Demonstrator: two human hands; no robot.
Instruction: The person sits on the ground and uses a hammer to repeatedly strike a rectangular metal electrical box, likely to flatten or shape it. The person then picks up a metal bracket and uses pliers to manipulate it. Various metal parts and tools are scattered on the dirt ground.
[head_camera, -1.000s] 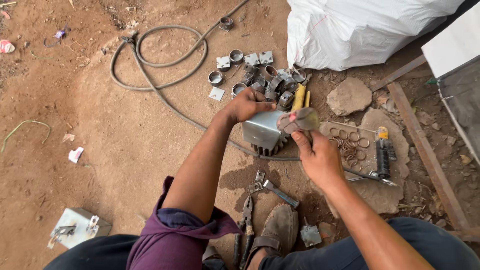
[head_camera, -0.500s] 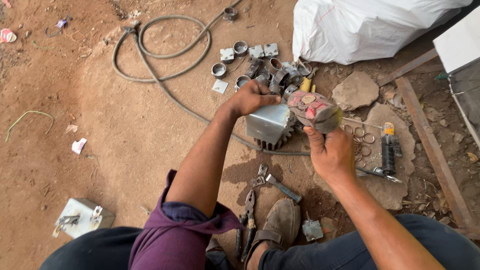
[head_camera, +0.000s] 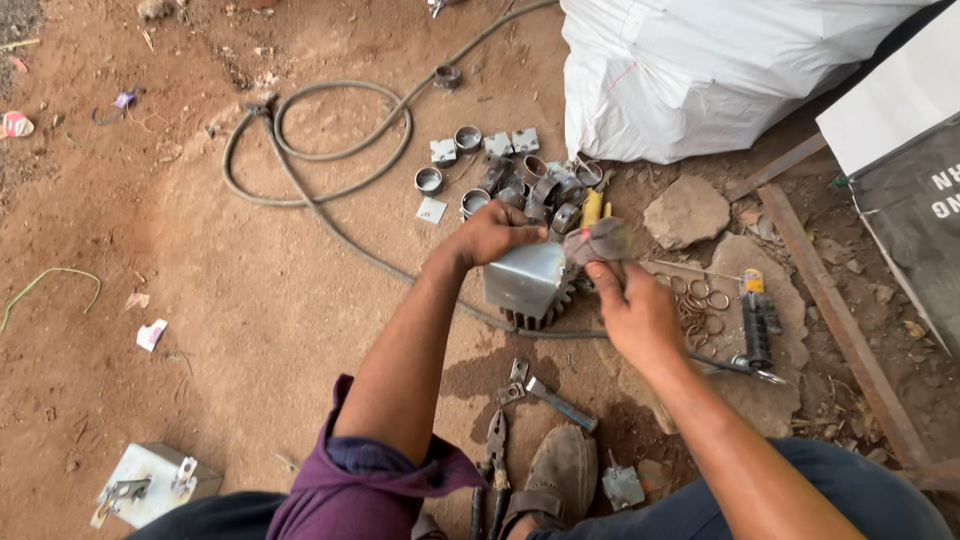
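The finned metal housing (head_camera: 528, 283) rests on the dirt ground (head_camera: 200, 300), fins down, long axis left-right. Left hand (head_camera: 495, 235) grips its top edge. Right hand (head_camera: 632, 312) presses a grey rag (head_camera: 598, 240) against its right end.

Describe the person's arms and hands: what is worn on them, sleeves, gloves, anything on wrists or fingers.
Both hands are bare: no gloves on the left hand or the right hand. The left arm has a purple sleeve pushed up above the elbow. No watch or ring shows.

dull grey metal block (head_camera: 527, 280)
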